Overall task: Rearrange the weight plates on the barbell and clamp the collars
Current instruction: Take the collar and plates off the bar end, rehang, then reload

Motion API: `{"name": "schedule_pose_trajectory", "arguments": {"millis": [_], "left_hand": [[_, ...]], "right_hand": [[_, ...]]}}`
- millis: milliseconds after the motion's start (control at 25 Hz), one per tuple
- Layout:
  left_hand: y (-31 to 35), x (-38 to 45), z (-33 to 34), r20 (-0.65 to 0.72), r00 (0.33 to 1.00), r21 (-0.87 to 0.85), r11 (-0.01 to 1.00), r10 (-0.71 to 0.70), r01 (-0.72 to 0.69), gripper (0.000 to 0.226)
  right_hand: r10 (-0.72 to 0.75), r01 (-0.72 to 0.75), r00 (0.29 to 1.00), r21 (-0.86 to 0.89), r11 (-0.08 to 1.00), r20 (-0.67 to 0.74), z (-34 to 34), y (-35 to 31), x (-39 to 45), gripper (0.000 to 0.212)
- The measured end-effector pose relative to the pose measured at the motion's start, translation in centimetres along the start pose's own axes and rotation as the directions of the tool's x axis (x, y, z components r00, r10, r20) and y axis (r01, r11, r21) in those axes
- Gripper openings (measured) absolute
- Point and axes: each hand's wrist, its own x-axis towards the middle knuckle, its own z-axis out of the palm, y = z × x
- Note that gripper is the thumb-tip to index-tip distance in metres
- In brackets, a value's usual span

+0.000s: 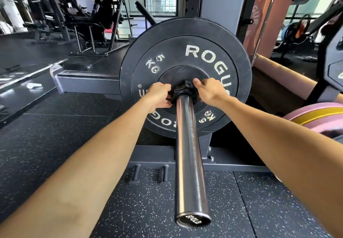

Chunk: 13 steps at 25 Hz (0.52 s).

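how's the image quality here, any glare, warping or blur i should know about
Head view: strong wide-angle warping bends the forearms outward and stretches the barbell sleeve; long glare streaks run along its chrome; the black plate and collar gripped by the left hand and right hand look sharp; background machines are soft, windows bright.

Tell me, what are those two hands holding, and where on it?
Both hold the black collar on the barbell sleeve: left hand on its left side, right hand on its right.

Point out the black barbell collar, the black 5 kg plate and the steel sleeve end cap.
black barbell collar (182,91): head view, top face.
black 5 kg plate (174,52): head view, upper face.
steel sleeve end cap (193,221): head view, centre.
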Motion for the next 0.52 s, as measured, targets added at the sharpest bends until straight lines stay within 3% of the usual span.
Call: {"name": "schedule_pose_trajectory", "arguments": {"millis": [280, 520], "left_hand": [[-0.6, 0.1, 0.4, 0.116, 0.993, 0.081, 0.997, -0.018, 0.008, 0.033], [-1.9, 0.3, 1.6, 0.071, 0.996, 0.005, 0.999, -0.047, 0.046, 0.023]], "right_hand": [[0.01, -0.005, 0.999, -0.108, 0.994, 0.049, 0.2, -0.9, 0.1, 0.069], [0.062, -0.049, 0.998, -0.284, 0.958, 0.034, 1.2, -3.1, 0.9, 0.069]]}}
